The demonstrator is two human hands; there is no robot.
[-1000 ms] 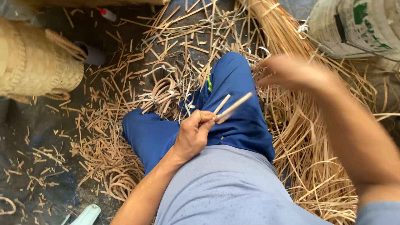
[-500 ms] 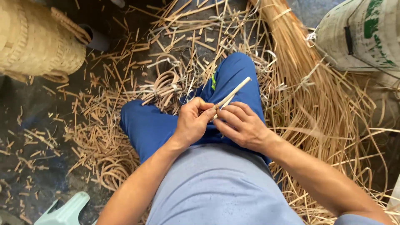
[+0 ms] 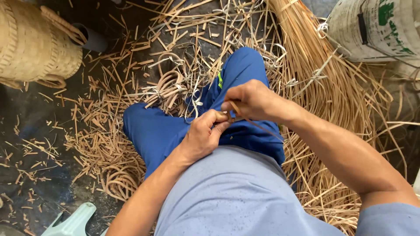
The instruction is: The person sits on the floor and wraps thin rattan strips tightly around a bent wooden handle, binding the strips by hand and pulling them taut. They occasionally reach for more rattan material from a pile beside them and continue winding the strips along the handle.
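A thin cane strip (image 3: 245,120) is pinched between both hands over the lap, above the blue trousers (image 3: 175,131). Most of its length is hidden by the fingers; only a short tan piece is seen between the hands and a fine strand running toward the near right. The left hand (image 3: 203,135) is curled closed on the strip's near end, thumb pressed on top. The right hand (image 3: 251,99) is closed on it from the far side, knuckles up, and the two hands are touching at the fingertips.

Just beyond the knee, loose curls and offcuts of cane (image 3: 170,87) are scattered over the dark floor (image 3: 26,118). To the right, a long bundle of cane strips (image 3: 315,74) is laid from far to near, fanned out beside the leg. A woven basket (image 3: 35,43) is seen at the far left, and a white sack (image 3: 376,26) at the far right. A pale green plastic object (image 3: 72,220) is partly visible at the near left edge.
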